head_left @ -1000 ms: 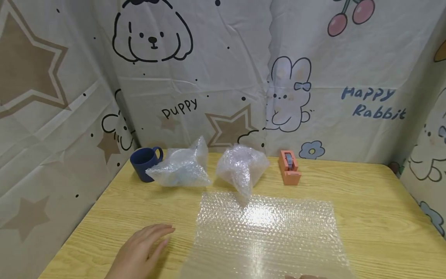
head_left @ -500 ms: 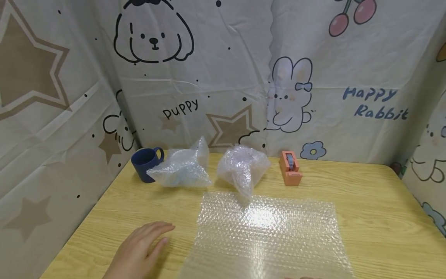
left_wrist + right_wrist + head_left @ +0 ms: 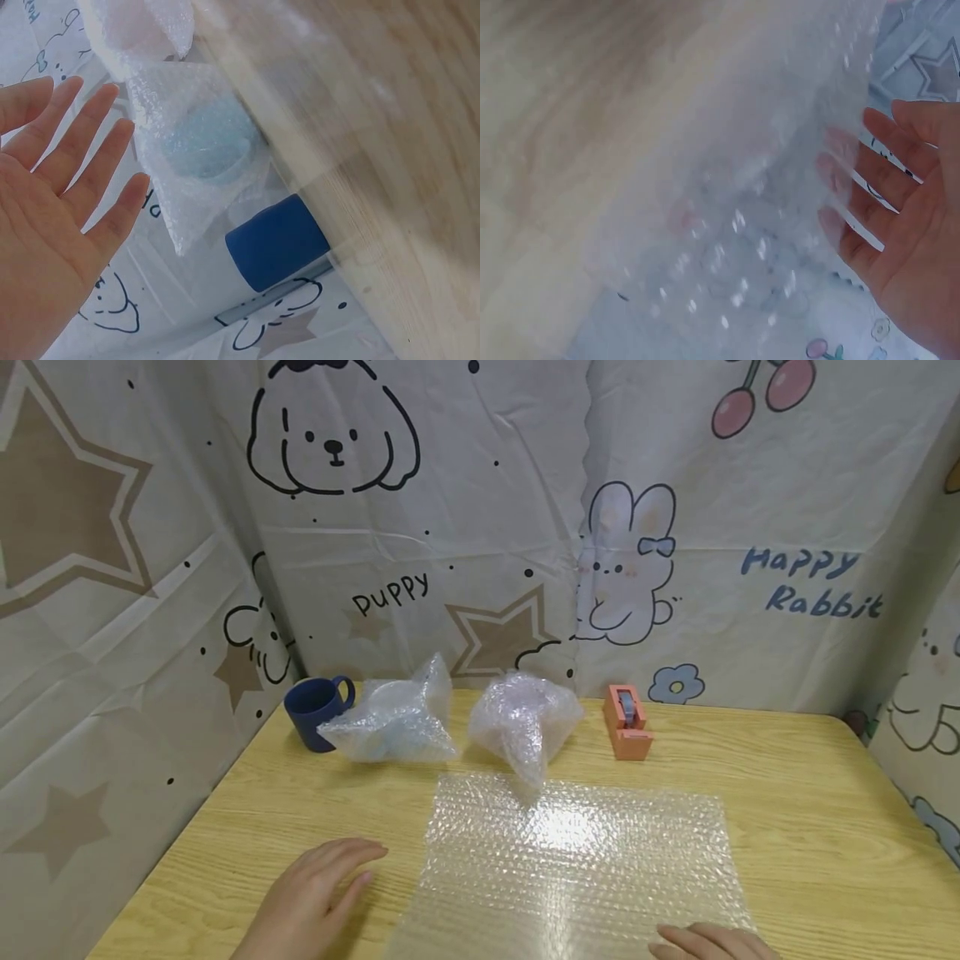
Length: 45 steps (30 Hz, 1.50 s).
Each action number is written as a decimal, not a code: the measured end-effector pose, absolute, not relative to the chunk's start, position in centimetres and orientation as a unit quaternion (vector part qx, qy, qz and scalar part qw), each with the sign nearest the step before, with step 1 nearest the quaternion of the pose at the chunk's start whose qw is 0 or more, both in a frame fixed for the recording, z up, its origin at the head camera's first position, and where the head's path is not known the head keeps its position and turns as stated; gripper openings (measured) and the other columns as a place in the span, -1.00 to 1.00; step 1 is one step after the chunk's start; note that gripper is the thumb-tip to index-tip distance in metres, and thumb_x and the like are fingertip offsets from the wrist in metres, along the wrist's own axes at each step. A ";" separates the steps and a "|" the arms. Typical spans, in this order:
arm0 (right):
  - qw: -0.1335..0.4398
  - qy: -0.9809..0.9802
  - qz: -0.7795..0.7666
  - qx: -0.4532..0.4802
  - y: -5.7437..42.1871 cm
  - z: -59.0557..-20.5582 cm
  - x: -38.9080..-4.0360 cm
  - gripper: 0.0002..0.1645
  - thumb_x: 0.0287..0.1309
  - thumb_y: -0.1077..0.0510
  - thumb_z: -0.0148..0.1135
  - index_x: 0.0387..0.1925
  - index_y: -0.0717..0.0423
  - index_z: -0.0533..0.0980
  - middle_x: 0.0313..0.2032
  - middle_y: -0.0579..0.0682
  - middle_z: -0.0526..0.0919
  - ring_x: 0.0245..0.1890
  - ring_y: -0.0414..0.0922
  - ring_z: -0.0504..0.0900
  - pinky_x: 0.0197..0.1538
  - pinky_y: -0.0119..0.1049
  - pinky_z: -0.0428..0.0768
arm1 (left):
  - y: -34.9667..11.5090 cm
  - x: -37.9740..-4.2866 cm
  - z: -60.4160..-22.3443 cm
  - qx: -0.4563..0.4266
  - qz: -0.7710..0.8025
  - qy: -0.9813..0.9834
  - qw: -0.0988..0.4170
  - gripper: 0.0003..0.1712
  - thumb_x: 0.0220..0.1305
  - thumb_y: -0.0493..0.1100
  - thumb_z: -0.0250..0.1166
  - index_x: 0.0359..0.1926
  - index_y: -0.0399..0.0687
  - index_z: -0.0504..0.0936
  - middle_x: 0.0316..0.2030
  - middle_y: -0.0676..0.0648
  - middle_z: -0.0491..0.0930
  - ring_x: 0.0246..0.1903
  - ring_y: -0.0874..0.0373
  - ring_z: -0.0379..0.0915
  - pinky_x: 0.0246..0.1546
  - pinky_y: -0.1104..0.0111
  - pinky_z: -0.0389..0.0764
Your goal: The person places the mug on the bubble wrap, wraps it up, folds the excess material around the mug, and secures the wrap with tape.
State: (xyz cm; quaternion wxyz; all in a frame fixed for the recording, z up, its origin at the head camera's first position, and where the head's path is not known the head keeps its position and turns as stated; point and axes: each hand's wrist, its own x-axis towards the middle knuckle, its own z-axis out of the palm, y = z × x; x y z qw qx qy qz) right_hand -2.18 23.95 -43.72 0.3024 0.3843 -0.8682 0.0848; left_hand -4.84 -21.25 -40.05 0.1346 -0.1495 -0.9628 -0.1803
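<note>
A sheet of clear bubble wrap (image 3: 577,852) lies flat on the wooden table. Left of it, my left hand (image 3: 311,897) hovers with relaxed, spread fingers and holds nothing; its bare palm shows in the left wrist view. My right hand (image 3: 708,942) is at the sheet's near right part, only its fingers in the head view. In the right wrist view its loosely bent fingertips overlap the edge of the bubble wrap (image 3: 735,225); whether they touch it I cannot tell. At the back stand a navy mug (image 3: 313,714) and two bubble-wrapped bundles, one bluish (image 3: 393,722), one pale purple (image 3: 521,718).
A coral tape dispenser (image 3: 627,724) stands right of the bundles, near the back edge. The table (image 3: 817,827) extends to the right of the sheet. Printed cloth (image 3: 480,510) hangs close behind the table and along its sides.
My right hand has come further up into the head view, over the sheet's near right part. The left hand has shifted slightly to the right. The objects on the table stay put.
</note>
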 end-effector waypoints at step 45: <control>0.101 -0.977 0.148 0.120 29.0 -35.1 -7.3 -0.57 0.18 0.01 0.40 0.03 0.11 0.62 -0.08 0.15 0.69 -0.09 0.24 0.62 -0.13 0.26 0.56 | -25.7 -12.1 -38.0 -0.223 -0.140 -0.940 0.217 -0.66 0.25 -0.23 0.37 0.06 0.01 0.65 -0.01 -0.01 0.66 0.00 -0.02 0.57 -0.03 0.00 0.60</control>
